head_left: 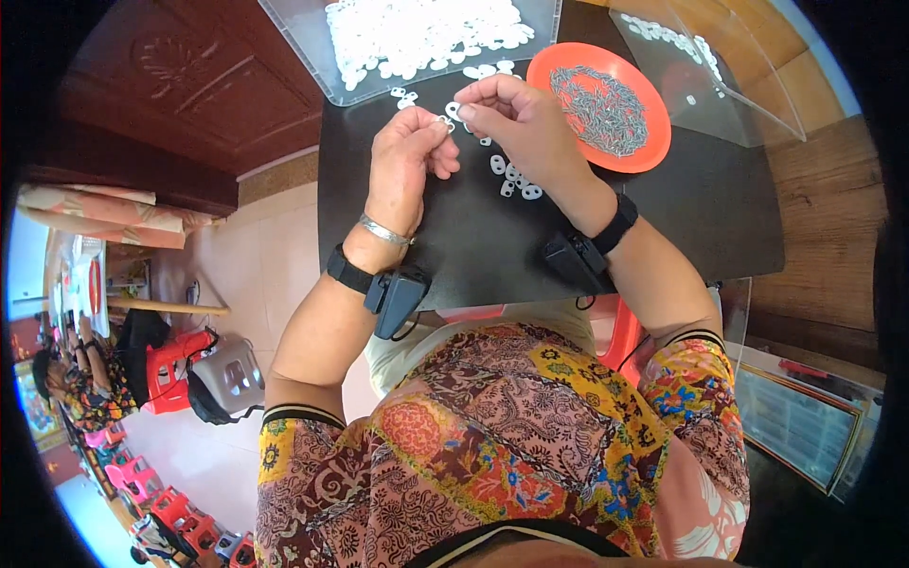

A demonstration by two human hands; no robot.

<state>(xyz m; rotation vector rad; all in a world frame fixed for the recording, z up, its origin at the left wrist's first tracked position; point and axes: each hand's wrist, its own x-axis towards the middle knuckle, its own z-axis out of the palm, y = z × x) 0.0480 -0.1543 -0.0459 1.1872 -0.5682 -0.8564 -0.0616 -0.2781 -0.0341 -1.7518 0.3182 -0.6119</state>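
Over the dark table (464, 251), my left hand (402, 156) is closed with thumb and forefinger pinched on a small white plastic piece (446, 124). My right hand (521, 123) meets it from the right, thumb and forefinger gripping a white oval plastic piece with holes (454, 111). The two pieces are very close; whether they touch I cannot tell. Just below my right hand lies a loose group of similar white pieces (516, 180). An orange-red plate (660, 123) right of that hand holds many small grey metal pins (606, 114).
A clear bin (333, 93) heaped with white pieces stands at the far edge. At far right, a clear plastic container (748, 95) holds more white pieces. Red stools (180, 516) and a grey chair (232, 374) stand on the floor at left, near another person (76, 374).
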